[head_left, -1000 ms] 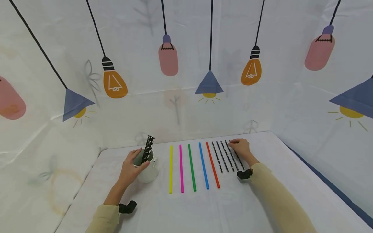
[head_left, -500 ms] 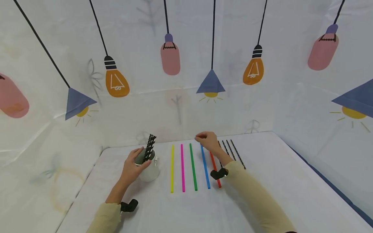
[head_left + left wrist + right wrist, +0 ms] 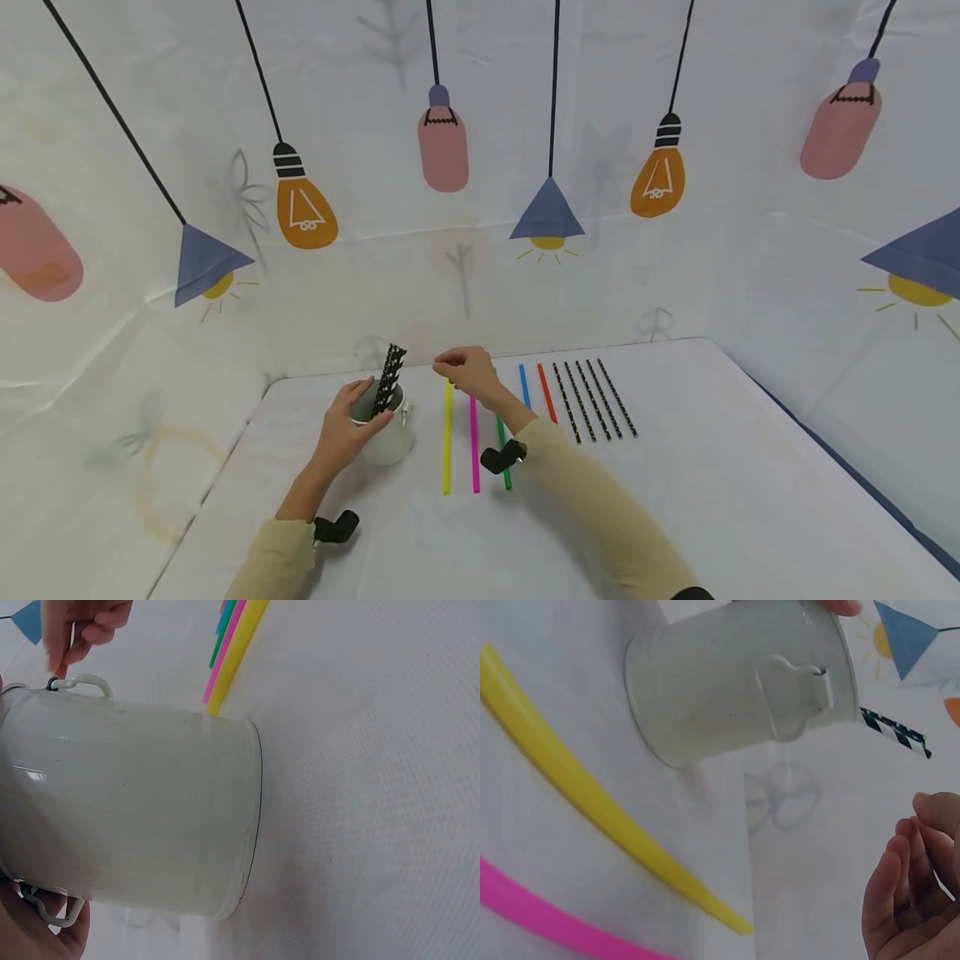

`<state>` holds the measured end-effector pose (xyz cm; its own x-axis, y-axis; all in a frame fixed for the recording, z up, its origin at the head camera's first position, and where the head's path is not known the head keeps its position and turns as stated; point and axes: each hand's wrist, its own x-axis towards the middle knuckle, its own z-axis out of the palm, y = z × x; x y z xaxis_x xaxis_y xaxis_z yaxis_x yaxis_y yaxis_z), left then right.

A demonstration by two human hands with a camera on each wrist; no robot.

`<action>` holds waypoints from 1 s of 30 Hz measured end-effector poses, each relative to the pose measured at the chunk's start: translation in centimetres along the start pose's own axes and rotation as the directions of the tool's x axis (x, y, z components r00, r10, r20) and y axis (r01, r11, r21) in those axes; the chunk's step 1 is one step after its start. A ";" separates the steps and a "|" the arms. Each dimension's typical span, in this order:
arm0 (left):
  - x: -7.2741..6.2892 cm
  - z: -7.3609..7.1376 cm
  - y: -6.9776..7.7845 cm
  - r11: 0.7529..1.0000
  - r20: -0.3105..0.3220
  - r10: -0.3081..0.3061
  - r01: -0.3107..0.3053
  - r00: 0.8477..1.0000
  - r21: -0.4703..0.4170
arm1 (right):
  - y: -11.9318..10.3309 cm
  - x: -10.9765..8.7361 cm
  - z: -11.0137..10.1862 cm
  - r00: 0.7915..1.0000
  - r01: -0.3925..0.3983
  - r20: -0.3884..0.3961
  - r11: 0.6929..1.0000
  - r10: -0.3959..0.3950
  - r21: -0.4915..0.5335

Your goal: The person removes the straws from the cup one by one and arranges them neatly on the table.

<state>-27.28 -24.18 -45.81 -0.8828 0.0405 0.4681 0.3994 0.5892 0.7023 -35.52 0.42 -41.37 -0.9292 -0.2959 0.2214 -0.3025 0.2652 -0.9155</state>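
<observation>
My left hand (image 3: 341,433) grips the rim of a white enamel pot (image 3: 390,443) with small side handles, standing upright on the table. Black-and-white patterned paper straws (image 3: 388,382) lean out of its mouth. Above the far end of the yellow straw (image 3: 447,442), my right hand (image 3: 471,372) hangs in the air, to the right of the pot. In the right wrist view its fingers (image 3: 885,885) are loosely bent and nothing shows between them. The pink straw (image 3: 475,450) and green straw (image 3: 507,479) lie partly under my right arm.
The blue straw (image 3: 524,385) and red straw (image 3: 547,392) lie farther right, partly hidden by the arm. Several black patterned straws (image 3: 592,400) form a row beyond them. A white cloth (image 3: 712,492) covers the table, with a printed wall sheet (image 3: 480,275) behind.
My right hand has left the far end of the rightmost black straw and swung left over the coloured straws, towards the pot. The left hand has stayed on the pot.
</observation>
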 end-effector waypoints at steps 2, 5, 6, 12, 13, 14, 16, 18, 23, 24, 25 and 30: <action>0.0 0.0 0.0 1.000 0.001 -0.001 0.001 1.000 -0.002 | -0.3 0.3 1.0 1.000 -0.005 0.014 1.000 0.005 0.002; 0.1 0.0 -0.1 1.000 0.000 0.010 -0.010 1.000 -0.004 | -1.0 0.5 2.1 0.999 -0.022 0.036 1.000 0.022 0.009; 0.1 -0.1 -0.1 1.000 -0.001 0.015 -0.015 1.000 -0.005 | -1.1 0.6 2.5 0.999 -0.028 0.041 0.999 0.027 0.019; 0.1 0.0 -0.3 0.999 0.008 0.024 -0.024 1.000 -0.028 | -1.6 0.9 3.9 0.997 -0.049 0.057 0.998 0.047 0.027; 0.1 0.1 -0.3 0.999 0.010 0.022 -0.022 1.000 -0.030 | -1.7 0.9 4.0 0.997 -0.047 0.058 0.999 0.045 0.023; 0.1 0.1 -0.3 0.999 0.013 0.019 -0.019 1.000 -0.031 | -1.8 0.9 4.2 0.997 -0.046 0.062 0.999 0.045 0.023; 0.1 0.0 -0.4 0.999 0.016 0.012 -0.012 1.000 -0.034 | -1.9 0.9 4.5 0.997 -0.041 0.062 0.999 0.039 0.024; 0.1 0.1 -0.4 0.999 0.022 0.005 -0.004 1.000 -0.031 | -2.0 0.8 4.7 0.998 -0.034 0.058 0.999 0.032 0.019; 0.1 0.0 -0.4 1.000 0.033 -0.008 0.009 0.999 -0.028 | -2.2 0.8 5.1 0.999 -0.022 0.035 1.000 0.022 0.014; 0.1 0.0 -0.4 1.000 0.033 -0.008 0.009 0.999 -0.029 | -2.2 0.7 5.2 0.999 -0.021 0.033 1.000 0.020 0.015; 0.1 0.0 -0.4 1.000 0.032 -0.007 0.008 0.999 -0.029 | -2.2 0.7 5.2 0.999 -0.022 0.033 1.000 0.021 0.016; 0.2 -0.1 -0.5 0.999 0.024 0.005 -0.004 1.000 -0.034 | -2.7 0.5 5.0 0.999 -0.032 0.039 0.999 0.031 0.032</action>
<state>-27.62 -24.54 -46.05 -0.8865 0.0626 0.4584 0.4111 0.5611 0.7185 -34.14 -5.06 -40.50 -0.9291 -0.3232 0.1797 -0.2656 0.2450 -0.9324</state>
